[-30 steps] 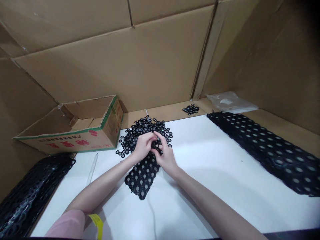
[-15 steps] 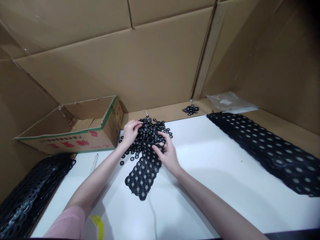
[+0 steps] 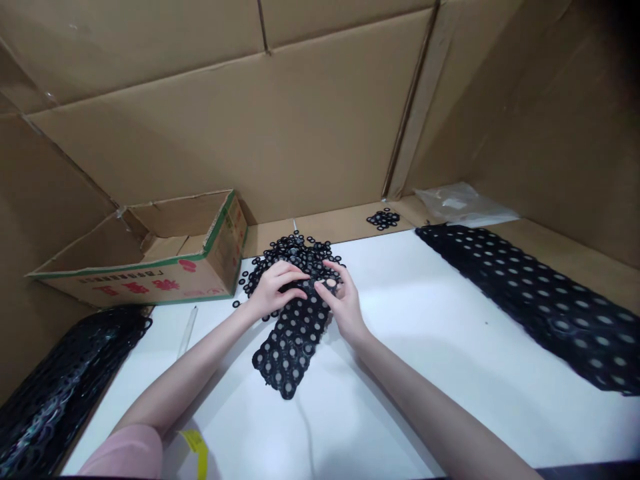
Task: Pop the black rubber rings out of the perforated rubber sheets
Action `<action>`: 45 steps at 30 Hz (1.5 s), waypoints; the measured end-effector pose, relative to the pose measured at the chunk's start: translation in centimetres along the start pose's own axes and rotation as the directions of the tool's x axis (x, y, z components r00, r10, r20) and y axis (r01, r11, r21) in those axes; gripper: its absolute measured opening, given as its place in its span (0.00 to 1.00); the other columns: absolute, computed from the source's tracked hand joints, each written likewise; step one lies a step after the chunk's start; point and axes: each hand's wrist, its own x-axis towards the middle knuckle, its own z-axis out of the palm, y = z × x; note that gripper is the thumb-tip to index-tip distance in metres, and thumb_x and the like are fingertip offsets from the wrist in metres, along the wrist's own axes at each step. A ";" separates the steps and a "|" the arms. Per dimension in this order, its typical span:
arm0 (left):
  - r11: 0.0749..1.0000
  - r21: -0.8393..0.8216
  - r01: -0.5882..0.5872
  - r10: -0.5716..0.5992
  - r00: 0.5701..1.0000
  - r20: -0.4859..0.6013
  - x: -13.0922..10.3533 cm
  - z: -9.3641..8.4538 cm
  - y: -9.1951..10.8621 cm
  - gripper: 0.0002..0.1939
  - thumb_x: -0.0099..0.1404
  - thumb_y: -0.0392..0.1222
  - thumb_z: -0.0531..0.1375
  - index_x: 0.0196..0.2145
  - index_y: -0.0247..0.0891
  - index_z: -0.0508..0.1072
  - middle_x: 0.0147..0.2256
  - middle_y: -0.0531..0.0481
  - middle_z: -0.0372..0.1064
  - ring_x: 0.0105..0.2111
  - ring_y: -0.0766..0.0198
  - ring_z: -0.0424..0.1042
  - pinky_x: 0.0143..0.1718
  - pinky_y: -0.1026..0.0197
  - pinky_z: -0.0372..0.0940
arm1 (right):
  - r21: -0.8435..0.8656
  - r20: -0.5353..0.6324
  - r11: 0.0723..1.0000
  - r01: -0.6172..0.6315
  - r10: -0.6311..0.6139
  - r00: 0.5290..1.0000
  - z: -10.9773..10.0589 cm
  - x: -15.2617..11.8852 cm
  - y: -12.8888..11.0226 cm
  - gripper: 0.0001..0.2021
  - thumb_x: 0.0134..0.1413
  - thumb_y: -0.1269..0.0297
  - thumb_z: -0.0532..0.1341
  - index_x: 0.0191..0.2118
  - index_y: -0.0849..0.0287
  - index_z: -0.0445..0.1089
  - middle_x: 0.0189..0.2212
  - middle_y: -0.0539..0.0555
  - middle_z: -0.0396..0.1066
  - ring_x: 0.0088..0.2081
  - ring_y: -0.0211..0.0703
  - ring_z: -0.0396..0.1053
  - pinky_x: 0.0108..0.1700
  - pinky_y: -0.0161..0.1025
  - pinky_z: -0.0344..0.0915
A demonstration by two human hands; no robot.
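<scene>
A strip of black rubber sheet (image 3: 293,340) full of round holes slants across the white table, its near end lying flat and its far end between my hands. My right hand (image 3: 347,307) grips the far right edge, thumb on top and fingers behind. At the far left edge, my left hand (image 3: 275,290) has its thumb and fingers curled in against the strip; what they pinch is too small or hidden to make out. Just behind both hands spreads a pile of small black rings (image 3: 300,250), partly covered by the left hand.
An open cardboard box (image 3: 165,290) stands at the back left, a shiny black bundle (image 3: 75,380) in front of it. A white pen-like stick (image 3: 187,331) lies beside my left forearm. A larger holed sheet (image 3: 540,300), a small ring heap (image 3: 383,219) and a plastic bag (image 3: 463,203) are right.
My left hand has come from the ring pile, right and nearer, to the strip's far end. My right hand keeps its hold, shifted slightly right.
</scene>
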 end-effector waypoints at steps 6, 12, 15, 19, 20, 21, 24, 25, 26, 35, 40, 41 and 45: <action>0.993 -0.031 0.118 -0.119 0.993 -0.023 -0.5 1.0 -0.2 0.09 0.60 0.44 0.64 0.35 0.36 0.76 0.31 0.48 0.71 0.33 0.62 0.69 0.36 0.60 0.65 | 0.039 0.025 0.998 -0.051 0.050 0.998 0.2 -0.1 0.0 0.25 0.49 0.55 0.64 0.52 0.56 0.62 0.28 0.47 0.65 0.30 0.40 0.64 0.36 0.39 0.64; 0.956 -0.103 0.273 -0.278 0.960 -0.030 -0.5 1.2 0.3 0.02 0.61 0.37 0.63 0.32 0.36 0.75 0.30 0.50 0.69 0.32 0.64 0.69 0.36 0.62 0.63 | -0.153 0.097 0.988 0.027 -0.012 0.995 0.2 -0.4 0.1 0.30 0.41 0.60 0.69 0.52 0.53 0.62 0.32 0.49 0.69 0.33 0.43 0.68 0.39 0.41 0.67; 0.938 -0.124 0.324 -0.330 0.943 -0.033 -0.7 1.4 0.3 0.03 0.59 0.37 0.64 0.29 0.36 0.74 0.28 0.52 0.68 0.30 0.65 0.67 0.34 0.64 0.61 | -0.193 0.095 0.981 0.029 -0.011 0.995 0.2 -0.4 0.4 0.29 0.40 0.64 0.69 0.52 0.53 0.63 0.35 0.50 0.71 0.35 0.44 0.70 0.41 0.42 0.68; 0.917 -0.147 0.370 -0.378 0.925 -0.030 -0.8 1.6 0.3 0.04 0.58 0.36 0.64 0.27 0.36 0.73 0.27 0.52 0.67 0.30 0.65 0.67 0.33 0.64 0.59 | -0.170 0.102 0.985 0.033 -0.015 0.995 0.2 -0.3 0.5 0.27 0.42 0.66 0.67 0.51 0.53 0.63 0.36 0.50 0.73 0.35 0.43 0.72 0.41 0.42 0.69; 0.912 -0.157 0.380 -0.389 0.921 -0.028 -0.8 1.7 0.4 0.04 0.58 0.36 0.64 0.26 0.36 0.73 0.27 0.52 0.67 0.29 0.65 0.67 0.33 0.64 0.59 | -0.165 0.103 0.986 0.032 -0.015 0.995 0.2 -0.3 0.4 0.27 0.42 0.67 0.67 0.51 0.53 0.63 0.36 0.50 0.73 0.35 0.43 0.72 0.41 0.41 0.69; 0.906 -0.167 0.390 -0.400 0.916 -0.027 -0.7 1.7 0.5 0.05 0.58 0.35 0.64 0.26 0.35 0.72 0.27 0.52 0.67 0.29 0.65 0.66 0.33 0.64 0.59 | -0.161 0.103 0.987 0.029 -0.013 0.995 0.2 -0.3 0.4 0.27 0.42 0.67 0.67 0.51 0.53 0.63 0.37 0.50 0.73 0.35 0.43 0.72 0.40 0.41 0.69; 0.888 -0.191 0.418 -0.433 0.900 -0.046 -0.6 1.9 0.9 0.07 0.57 0.34 0.64 0.24 0.35 0.70 0.26 0.53 0.66 0.28 0.65 0.66 0.32 0.64 0.58 | -0.162 0.097 0.986 0.031 -0.015 0.995 0.2 -0.3 0.3 0.26 0.42 0.67 0.67 0.50 0.53 0.63 0.36 0.51 0.74 0.35 0.44 0.73 0.41 0.42 0.69; 0.885 -0.194 0.423 -0.442 0.895 -0.062 -0.6 2.0 1.0 0.07 0.57 0.34 0.64 0.24 0.35 0.70 0.25 0.53 0.66 0.28 0.66 0.65 0.31 0.64 0.58 | -0.165 0.095 0.986 0.033 -0.017 0.995 0.1 -0.3 0.3 0.26 0.42 0.66 0.67 0.50 0.53 0.63 0.36 0.51 0.74 0.36 0.44 0.73 0.41 0.42 0.69; 0.884 -0.194 0.426 -0.447 0.891 -0.080 -0.6 2.0 1.1 0.07 0.57 0.34 0.64 0.23 0.35 0.70 0.25 0.53 0.66 0.28 0.66 0.65 0.31 0.64 0.58 | -0.170 0.092 0.985 0.035 -0.020 0.996 0.1 -0.3 0.3 0.26 0.43 0.66 0.67 0.50 0.53 0.63 0.37 0.51 0.74 0.36 0.45 0.73 0.41 0.42 0.69; 0.898 -0.250 0.362 -0.388 0.920 -0.060 -0.4 1.0 0.7 0.09 0.55 0.45 0.68 0.33 0.39 0.80 0.32 0.48 0.70 0.34 0.61 0.69 0.38 0.59 0.63 | -0.242 0.092 0.968 0.067 -0.046 0.995 0.1 -0.3 0.2 0.24 0.42 0.68 0.66 0.49 0.53 0.64 0.44 0.52 0.72 0.40 0.46 0.72 0.45 0.44 0.68; 0.907 -0.238 0.349 -0.374 0.925 -0.069 0.1 0.5 0.7 0.09 0.52 0.46 0.70 0.29 0.39 0.80 0.30 0.47 0.72 0.33 0.61 0.68 0.37 0.58 0.63 | -0.321 0.100 0.940 0.119 -0.092 0.991 0.1 -0.4 0.0 0.24 0.42 0.69 0.65 0.49 0.52 0.65 0.46 0.52 0.72 0.44 0.48 0.71 0.50 0.47 0.65; 0.904 -0.242 0.352 -0.378 0.923 -0.069 0.2 0.5 0.7 0.09 0.52 0.46 0.70 0.27 0.38 0.80 0.28 0.48 0.72 0.32 0.61 0.68 0.37 0.58 0.62 | -0.334 0.102 0.934 0.126 -0.097 0.990 0.1 -0.4 -0.1 0.23 0.42 0.69 0.65 0.48 0.53 0.65 0.46 0.52 0.72 0.45 0.49 0.71 0.50 0.47 0.65; 0.831 -0.334 0.445 -0.487 0.872 -0.049 0.2 0.7 0.5 0.10 0.49 0.47 0.70 0.23 0.38 0.79 0.22 0.50 0.69 0.26 0.64 0.65 0.31 0.60 0.59 | -0.353 0.105 0.925 0.140 -0.110 0.988 0.3 -0.4 -0.4 0.23 0.42 0.69 0.64 0.49 0.53 0.65 0.47 0.52 0.71 0.46 0.50 0.70 0.52 0.48 0.64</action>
